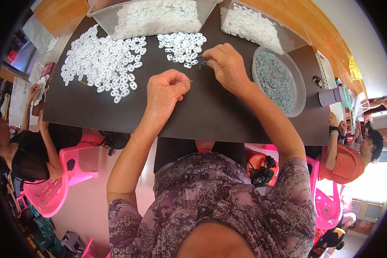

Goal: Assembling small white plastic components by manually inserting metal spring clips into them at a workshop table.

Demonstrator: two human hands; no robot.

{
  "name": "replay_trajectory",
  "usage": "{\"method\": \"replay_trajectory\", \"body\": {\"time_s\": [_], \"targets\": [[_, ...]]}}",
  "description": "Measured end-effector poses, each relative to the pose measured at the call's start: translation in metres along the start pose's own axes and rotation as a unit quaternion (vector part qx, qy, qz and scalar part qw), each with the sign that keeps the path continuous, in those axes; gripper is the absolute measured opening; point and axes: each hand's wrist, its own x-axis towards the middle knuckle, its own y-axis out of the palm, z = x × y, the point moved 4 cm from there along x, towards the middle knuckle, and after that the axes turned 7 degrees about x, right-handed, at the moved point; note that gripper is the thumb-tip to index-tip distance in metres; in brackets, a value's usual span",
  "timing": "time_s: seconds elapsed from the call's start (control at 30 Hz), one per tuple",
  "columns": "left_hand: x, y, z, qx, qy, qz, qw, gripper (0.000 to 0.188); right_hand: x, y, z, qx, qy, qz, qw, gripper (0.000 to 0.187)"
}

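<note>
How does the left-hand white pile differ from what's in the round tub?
The white pile has rounded oval pieces; the grey pieces look slim. The white pile lies loose on the table; the grey pieces sit inside the tub. Both are heaps of small pieces.

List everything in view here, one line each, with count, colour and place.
table: one, dark brown, under the hands
white parts: too many to count, white, two piles, left and centre
bins: two, clear, far edge, holding more white parts
tub: one, clear, right
metal pieces: too many to count, grey, in the tub
chairs: at least two, pink, left and right
black cables: one bundle, below the table's right half
people: at least three, black or orange clothing, both sides
blurred clutter at the edges: not countable
shirt: one, purple patterned, lower centre
left hand: one, bare, centre, fingers pinching a metal piece
right hand: one, bare, beside the smaller pile
</note>
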Motion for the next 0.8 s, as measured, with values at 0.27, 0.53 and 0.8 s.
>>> {"method": "replay_trajectory", "body": {"time_s": [0.27,0.53,0.8], "targets": [[-0.024,0.009,0.003,0.023,0.060,-0.038,0.997,0.006,-0.027,-0.007,0.053,0.259,0.138,0.069,0.953,0.011],[-0.052,0.016,-0.018,0.182,0.274,-0.129,0.936,0.011,-0.042,-0.008,0.064,0.398,0.284,0.054,0.871,0.010],[-0.051,0.012,0.006,-0.092,0.081,-0.077,0.989,0.016,-0.046,-0.006,0.058,0.451,0.394,0.021,0.801,0.010]]}}
